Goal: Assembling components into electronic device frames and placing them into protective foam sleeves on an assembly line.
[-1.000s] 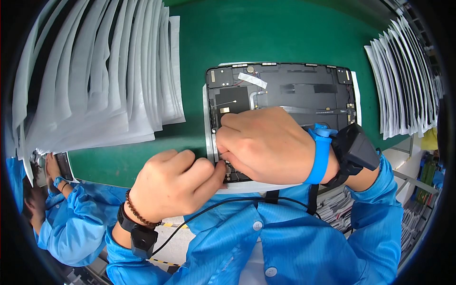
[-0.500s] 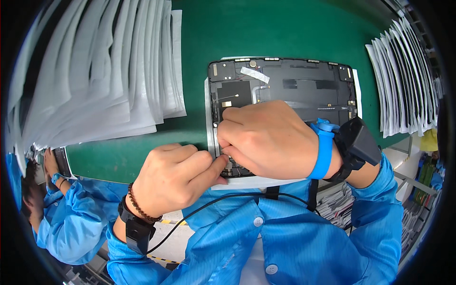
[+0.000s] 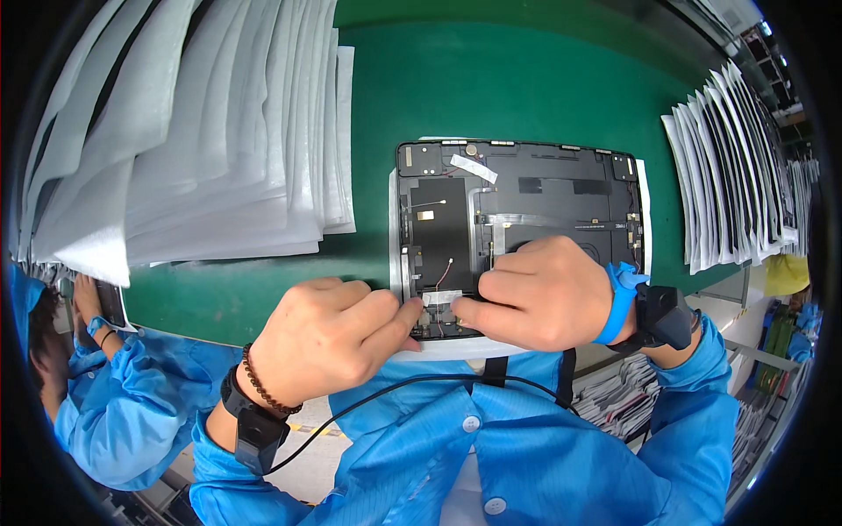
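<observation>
A black tablet back cover (image 3: 561,202), inner side up, lies on a white sheet (image 3: 646,223) on the green table. Thin cables, small parts and a white tape strip (image 3: 474,168) show inside it. My left hand (image 3: 338,329) is closed at the near left corner, fingertips on the cover's edge. Curled over the cover's near part is my right hand (image 3: 548,294), its fingertips pressed down at the right end of a second tape strip (image 3: 441,298). Whether they pinch anything is hidden. Above that strip, a thin wire (image 3: 445,273) stands up loose.
Tall rows of white sleeves stand at the left (image 3: 263,175) and right (image 3: 715,175) of the green table (image 3: 500,79). A co-worker in a blue sleeve (image 3: 132,416) sits at far left. A black cable (image 3: 377,384) hangs across my front.
My right hand has moved right and toward me, uncovering the tape strip and wire at the cover's near left. My left hand stays at the corner. The whole view has shifted slightly.
</observation>
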Tool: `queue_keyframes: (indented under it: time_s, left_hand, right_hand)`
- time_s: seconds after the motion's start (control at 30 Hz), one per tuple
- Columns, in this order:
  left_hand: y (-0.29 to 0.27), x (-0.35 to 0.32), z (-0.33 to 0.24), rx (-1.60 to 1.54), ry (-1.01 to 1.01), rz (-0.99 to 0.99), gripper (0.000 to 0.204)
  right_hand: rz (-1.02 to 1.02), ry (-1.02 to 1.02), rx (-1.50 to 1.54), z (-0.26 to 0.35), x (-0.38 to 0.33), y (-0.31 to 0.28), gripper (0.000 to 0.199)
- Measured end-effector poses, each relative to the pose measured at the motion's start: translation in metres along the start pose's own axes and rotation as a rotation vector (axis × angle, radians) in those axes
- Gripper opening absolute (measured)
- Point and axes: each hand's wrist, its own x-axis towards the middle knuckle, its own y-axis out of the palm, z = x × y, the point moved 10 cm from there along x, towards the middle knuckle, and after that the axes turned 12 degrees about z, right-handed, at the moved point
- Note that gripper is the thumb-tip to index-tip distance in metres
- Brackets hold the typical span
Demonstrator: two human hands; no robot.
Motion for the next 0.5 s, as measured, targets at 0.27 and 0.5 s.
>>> queue_keyframes:
  time_s: [0.27, 0.5]
  left_hand:
    - [0.002, 0.003, 0.011, -0.055, -0.029, -0.034, 0.043]
    - [0.004, 0.002, 0.02, -0.1, -0.025, -0.045, 0.045]
  right_hand:
    - [-0.02, -0.011, 0.008, -0.002, 0.003, 0.004, 0.032]
    - [0.038, 0.044, -0.011, -0.006, 0.006, 0.008, 0.035]
